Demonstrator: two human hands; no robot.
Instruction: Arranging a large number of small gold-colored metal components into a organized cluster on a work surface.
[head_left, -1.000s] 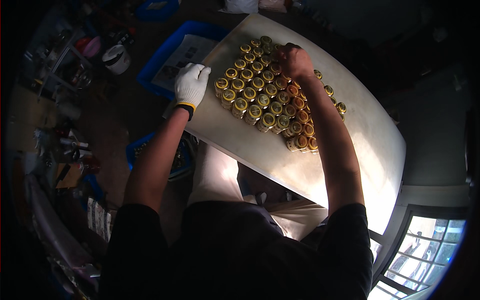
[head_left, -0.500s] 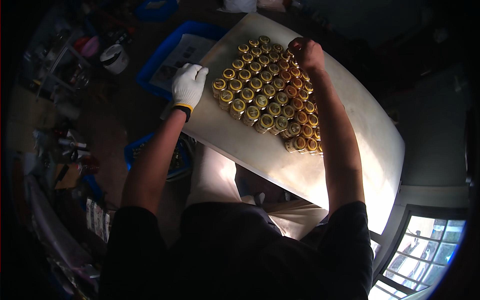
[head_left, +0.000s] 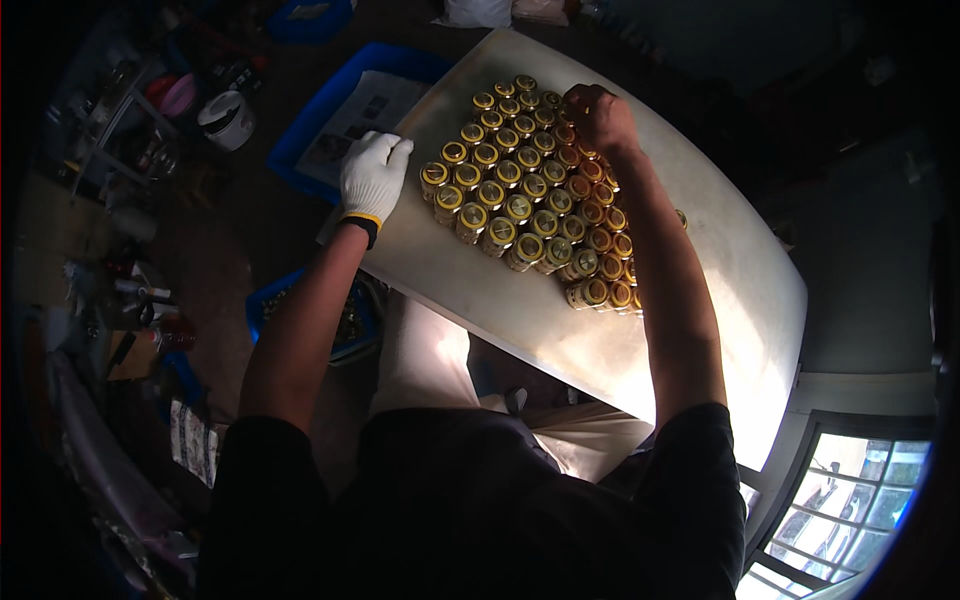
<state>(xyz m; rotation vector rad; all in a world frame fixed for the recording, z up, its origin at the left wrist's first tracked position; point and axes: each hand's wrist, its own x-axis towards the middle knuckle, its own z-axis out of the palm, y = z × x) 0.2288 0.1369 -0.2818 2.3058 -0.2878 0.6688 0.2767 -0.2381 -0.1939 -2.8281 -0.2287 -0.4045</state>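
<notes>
Many short brass-coloured cylinders [head_left: 518,208] with yellow-rimmed round tops stand upright in close rows on a pale table [head_left: 430,258]. My right hand [head_left: 602,118], bare, is over the far right part of the group. Its fingers are bent together by the cylinder tops, and whatever they pinch is hidden. The right forearm covers some cylinders at the right side. My left hand [head_left: 375,178], in a white knit glove with a yellow cuff, is closed at the table's left edge, apart from the cylinders. What it may hold does not show.
A blue tray [head_left: 290,150] with a printed sheet lies beyond the left table edge. Below that edge sits a blue bin [head_left: 262,305] of small parts. A white bucket [head_left: 228,120] stands on the floor at left. Bright light falls on the table's near right corner.
My right hand has shifted slightly left and nearer along the cylinders. A lone cylinder right of my forearm shows more now. My left hand stays at the table edge.
</notes>
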